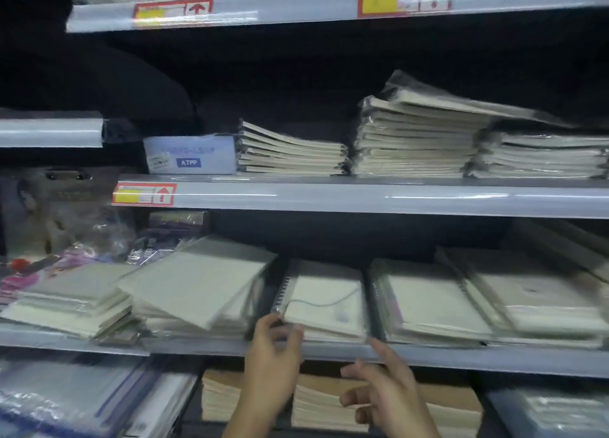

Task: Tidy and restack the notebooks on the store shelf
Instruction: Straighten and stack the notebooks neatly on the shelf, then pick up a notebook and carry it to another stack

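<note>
Notebooks, a spiral-bound stack [324,301], sit mid-shelf [461,358]. Left hand [275,355] at its 7 o'clock corner, fingertips touching; firmness of grip unclear. Right hand [384,388] at 5 o'clock, fingers spread, empty. A skewed pile [197,282] lies at 9 o'clock.

Glossy clear plastic wraps the matt cream paper notebooks [324,301] on smooth grey shelf edging [362,195].

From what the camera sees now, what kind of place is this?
Most likely the stationery aisle of a shop: grey shelves with red and yellow price tags, and stacks of plastic-wrapped notebooks laid out for sale.
</note>
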{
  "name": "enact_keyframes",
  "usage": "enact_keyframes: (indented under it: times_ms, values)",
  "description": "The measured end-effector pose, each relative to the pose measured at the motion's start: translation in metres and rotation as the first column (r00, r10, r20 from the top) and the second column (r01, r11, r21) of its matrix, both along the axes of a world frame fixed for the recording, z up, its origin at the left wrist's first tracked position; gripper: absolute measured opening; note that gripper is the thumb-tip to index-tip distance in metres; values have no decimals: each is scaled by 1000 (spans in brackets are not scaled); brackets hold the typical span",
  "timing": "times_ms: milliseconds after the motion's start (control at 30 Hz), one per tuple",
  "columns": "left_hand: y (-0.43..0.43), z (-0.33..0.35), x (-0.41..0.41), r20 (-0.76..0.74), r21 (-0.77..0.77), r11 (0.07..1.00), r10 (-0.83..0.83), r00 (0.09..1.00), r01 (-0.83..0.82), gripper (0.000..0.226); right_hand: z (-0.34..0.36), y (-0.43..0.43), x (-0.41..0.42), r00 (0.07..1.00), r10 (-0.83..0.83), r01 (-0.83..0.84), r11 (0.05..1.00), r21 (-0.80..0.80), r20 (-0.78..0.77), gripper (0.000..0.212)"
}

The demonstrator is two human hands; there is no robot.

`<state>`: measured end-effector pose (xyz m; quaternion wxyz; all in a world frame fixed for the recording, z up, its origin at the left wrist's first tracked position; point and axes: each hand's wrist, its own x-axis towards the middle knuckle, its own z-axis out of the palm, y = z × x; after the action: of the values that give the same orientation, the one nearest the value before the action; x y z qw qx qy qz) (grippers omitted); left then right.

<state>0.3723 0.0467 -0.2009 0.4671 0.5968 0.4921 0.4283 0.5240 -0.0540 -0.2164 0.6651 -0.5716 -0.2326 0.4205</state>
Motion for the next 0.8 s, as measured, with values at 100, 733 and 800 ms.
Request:
enact_keyframes:
  times_ms: [100, 733, 800]
  values:
    - [3, 7, 13, 83, -123, 992, 46, 995, -35, 36, -1, 9, 1, 1000, 1, -1, 999, -35, -9, 68]
    - [-14, 16, 22, 595, -258, 964, 103, 797, 68, 9, 13, -11, -10, 887, -134, 175, 983, -52, 442, 40]
    - [-28, 22, 20, 632, -213, 974, 83, 771, 70, 10, 19, -22, -19, 633, -249, 321, 946, 44, 733, 50]
